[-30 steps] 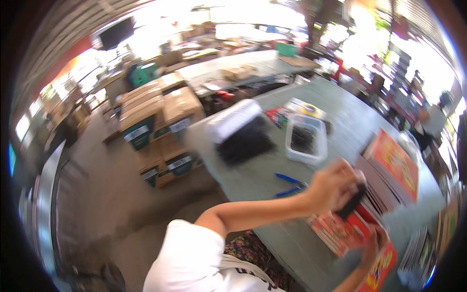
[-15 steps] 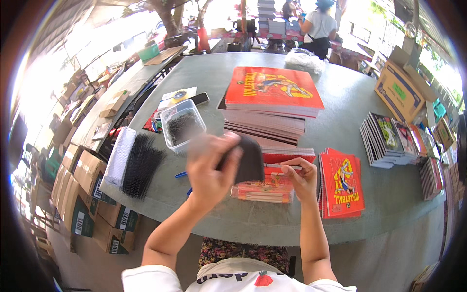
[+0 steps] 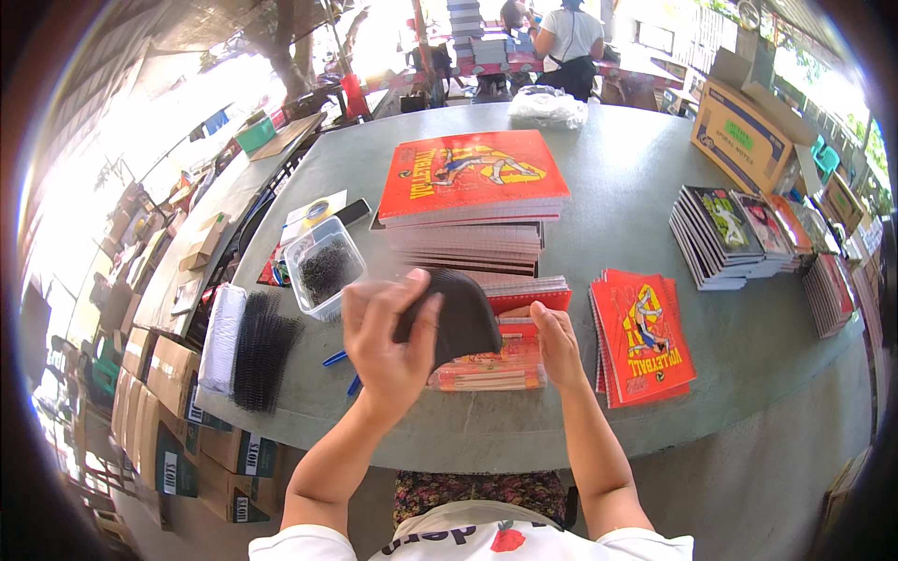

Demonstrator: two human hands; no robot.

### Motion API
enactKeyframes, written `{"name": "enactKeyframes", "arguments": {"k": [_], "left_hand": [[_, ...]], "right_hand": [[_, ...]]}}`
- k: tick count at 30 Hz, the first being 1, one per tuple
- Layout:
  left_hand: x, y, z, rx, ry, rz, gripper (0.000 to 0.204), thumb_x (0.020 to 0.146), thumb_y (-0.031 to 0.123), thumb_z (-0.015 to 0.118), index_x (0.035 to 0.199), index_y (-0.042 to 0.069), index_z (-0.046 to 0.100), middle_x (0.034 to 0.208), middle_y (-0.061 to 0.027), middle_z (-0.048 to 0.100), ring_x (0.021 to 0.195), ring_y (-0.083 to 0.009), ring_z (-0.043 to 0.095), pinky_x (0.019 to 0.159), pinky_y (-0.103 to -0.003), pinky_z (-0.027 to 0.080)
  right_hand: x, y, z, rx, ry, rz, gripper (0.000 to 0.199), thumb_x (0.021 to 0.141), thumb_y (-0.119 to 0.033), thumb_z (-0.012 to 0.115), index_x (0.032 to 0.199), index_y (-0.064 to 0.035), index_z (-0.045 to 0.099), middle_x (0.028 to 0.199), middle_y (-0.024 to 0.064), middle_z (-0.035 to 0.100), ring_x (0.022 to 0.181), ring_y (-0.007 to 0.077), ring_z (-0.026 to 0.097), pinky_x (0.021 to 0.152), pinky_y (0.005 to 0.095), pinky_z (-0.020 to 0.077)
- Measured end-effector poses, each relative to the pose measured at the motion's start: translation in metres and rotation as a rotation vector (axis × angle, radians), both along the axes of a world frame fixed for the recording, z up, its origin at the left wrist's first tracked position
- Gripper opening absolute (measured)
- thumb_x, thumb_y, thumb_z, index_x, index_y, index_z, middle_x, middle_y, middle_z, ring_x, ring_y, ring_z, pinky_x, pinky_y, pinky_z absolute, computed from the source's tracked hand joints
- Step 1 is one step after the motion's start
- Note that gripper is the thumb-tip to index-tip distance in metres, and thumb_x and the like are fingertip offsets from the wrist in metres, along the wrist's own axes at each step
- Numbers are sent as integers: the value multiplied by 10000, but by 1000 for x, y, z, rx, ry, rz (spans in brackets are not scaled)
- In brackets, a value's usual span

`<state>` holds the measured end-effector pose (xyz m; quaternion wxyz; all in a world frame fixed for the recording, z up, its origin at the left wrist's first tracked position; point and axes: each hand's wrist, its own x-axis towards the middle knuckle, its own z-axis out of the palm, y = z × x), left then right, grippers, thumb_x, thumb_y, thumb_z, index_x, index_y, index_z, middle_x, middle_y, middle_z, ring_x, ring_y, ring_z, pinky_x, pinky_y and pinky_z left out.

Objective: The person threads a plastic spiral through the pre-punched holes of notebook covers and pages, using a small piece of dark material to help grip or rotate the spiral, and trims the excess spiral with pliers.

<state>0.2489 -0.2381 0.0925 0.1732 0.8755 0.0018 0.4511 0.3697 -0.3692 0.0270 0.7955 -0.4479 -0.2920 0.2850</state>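
Green bin point(image 3: 254, 136), crumpled plastic point(image 3: 547, 108), brown carton point(image 3: 736, 140)

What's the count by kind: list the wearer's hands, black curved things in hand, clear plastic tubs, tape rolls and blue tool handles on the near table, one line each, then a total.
Hands: 2 (left hand, right hand)
Black curved thing: 1
Clear plastic tub: 1
Tape roll: 1
Blue tool handles: 2
Total: 7

White shirt point(image 3: 572, 542) at lower edge of frame: short sleeves point(image 3: 301, 540), dark lettering point(image 3: 440, 539) across front, red rounded print point(image 3: 508, 537) beside it. Above, dark lower garment point(image 3: 477, 494), small multicoloured floral pattern. Forearms point(image 3: 341, 449) and fingers point(image 3: 426, 327) bare.
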Motion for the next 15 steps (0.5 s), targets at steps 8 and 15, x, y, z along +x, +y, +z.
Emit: {"name": "enactKeyframes", "arguments": {"k": [8,15], "left_hand": [[13,-15,7,-4,82,-9,245,690,31,707,926,81,659,815,-69,567,774,-231,584,651,-343,497],[32,-14,-6,-36,108,-97,204,715,50,699,907,38,632,900,-88,609,784,-293,565,722,-386,472]], "right_hand": [[-6,-2,-11,-82,-83,-151,407,977,-290,393,864,28,620,822,9,590,812,85,507,758,254,403],[3,-9,-13,-81,-23,-161,390,952,-335,492,954,26,637,904,21,634,851,84,536,776,238,427]]}}
